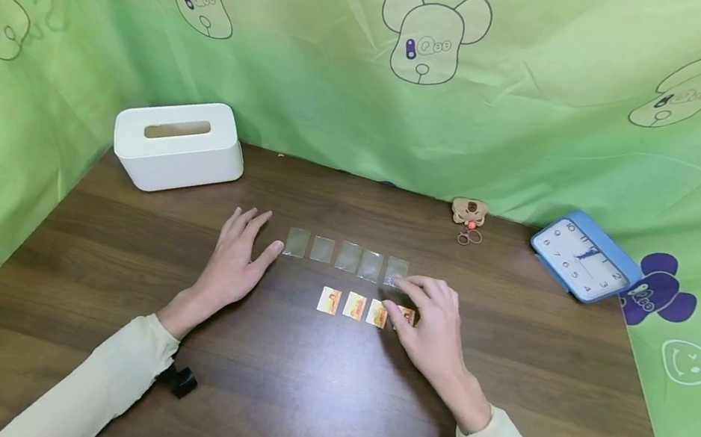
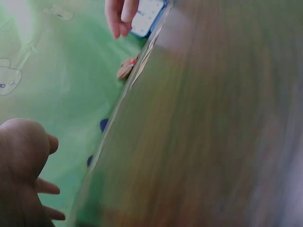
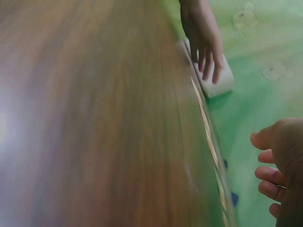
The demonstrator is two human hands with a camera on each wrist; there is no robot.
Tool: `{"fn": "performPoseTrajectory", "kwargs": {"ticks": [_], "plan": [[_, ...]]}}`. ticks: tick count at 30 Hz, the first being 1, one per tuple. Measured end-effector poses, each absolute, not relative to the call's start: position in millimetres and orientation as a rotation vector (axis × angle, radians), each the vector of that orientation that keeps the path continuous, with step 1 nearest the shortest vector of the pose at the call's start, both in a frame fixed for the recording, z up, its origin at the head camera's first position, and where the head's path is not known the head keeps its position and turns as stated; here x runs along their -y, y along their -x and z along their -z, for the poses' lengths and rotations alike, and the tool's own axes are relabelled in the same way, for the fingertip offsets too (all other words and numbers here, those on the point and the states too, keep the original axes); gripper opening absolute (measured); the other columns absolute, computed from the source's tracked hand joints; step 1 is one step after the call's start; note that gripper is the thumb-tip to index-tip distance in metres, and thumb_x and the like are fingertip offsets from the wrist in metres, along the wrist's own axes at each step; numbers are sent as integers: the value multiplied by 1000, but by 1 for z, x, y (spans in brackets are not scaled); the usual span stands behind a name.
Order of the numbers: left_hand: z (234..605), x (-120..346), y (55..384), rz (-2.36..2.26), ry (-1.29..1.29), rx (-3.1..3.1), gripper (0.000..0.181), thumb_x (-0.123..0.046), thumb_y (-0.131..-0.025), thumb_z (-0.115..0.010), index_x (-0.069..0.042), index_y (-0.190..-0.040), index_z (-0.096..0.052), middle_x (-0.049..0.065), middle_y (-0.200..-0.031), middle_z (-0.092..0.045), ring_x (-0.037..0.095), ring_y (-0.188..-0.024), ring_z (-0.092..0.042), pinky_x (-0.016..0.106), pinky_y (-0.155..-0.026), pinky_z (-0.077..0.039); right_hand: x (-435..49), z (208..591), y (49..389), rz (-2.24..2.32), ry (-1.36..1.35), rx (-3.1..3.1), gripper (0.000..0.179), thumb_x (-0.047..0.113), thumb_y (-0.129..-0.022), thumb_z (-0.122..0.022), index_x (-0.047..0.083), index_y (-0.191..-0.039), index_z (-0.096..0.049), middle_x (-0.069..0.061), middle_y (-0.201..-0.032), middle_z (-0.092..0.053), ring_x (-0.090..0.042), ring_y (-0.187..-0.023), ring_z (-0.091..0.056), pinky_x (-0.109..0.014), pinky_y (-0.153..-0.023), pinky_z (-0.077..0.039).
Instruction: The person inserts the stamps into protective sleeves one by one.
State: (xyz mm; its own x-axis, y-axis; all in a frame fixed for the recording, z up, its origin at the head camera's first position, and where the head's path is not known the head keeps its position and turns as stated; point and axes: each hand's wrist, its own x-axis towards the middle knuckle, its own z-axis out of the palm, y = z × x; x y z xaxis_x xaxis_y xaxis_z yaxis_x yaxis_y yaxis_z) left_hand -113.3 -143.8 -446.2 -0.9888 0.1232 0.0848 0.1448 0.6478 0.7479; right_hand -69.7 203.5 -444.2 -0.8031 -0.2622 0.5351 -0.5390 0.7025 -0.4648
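Several small clear plastic sleeves [image 1: 348, 257] lie in a row across the wooden table. In front of them sits a shorter row of small orange-and-yellow picture cards [image 1: 354, 306]. My left hand [image 1: 235, 262] rests with spread fingers left of the row, its thumb tip beside the leftmost sleeve [image 1: 297, 242]. At the other end, my right hand [image 1: 436, 326] has thumb and fingers apart, with nothing visible between them. Its fingertips are at the rightmost sleeve [image 1: 397, 268], and its thumb partly hides the rightmost card [image 1: 406, 314]. Contact there cannot be told. Neither row shows in the wrist views.
A white tissue box [image 1: 177, 147] stands at the back left. Near the back edge is a brown animal-faced trinket [image 1: 469, 211] with a red bead and metal rings. A blue clock [image 1: 586, 257] leans at the back right. Green printed cloth [image 1: 315, 92] hangs behind the table [image 1: 295, 407].
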Motion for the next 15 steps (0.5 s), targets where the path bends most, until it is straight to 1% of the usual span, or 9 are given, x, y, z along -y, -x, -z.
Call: {"fn": "performPoseTrajectory", "kwargs": {"ticks": [6,11,15], "plan": [[453,134,112,1346,153,2773,63,-26,-111,-68,5,-162,-47,31,-171,-36,50,-168,-10,68,-133,-11,-176,451,70,-975,-641,2501,34,8,-83,-96,1,-114,-85,-9,-102,-78,-33,-103,-65,-51,-95,-43],[459,129,114,1329,115,2763,61,-23,-108,-72,6,-157,-52,30,-170,-38,46,-169,-11,65,-134,-11,-154,456,70,-998,-666,2558,34,15,-83,-98,8,-115,-87,-5,-104,-78,-27,-103,-63,-48,-94,-43],[461,127,116,1317,101,2765,60,-23,-106,-73,5,-155,-55,28,-170,-37,44,-169,-11,64,-134,-11,-141,459,72,-963,-687,2575,34,18,-83,-99,9,-114,-88,-4,-107,-76,-28,-106,-60,-49,-96,-42]]}}
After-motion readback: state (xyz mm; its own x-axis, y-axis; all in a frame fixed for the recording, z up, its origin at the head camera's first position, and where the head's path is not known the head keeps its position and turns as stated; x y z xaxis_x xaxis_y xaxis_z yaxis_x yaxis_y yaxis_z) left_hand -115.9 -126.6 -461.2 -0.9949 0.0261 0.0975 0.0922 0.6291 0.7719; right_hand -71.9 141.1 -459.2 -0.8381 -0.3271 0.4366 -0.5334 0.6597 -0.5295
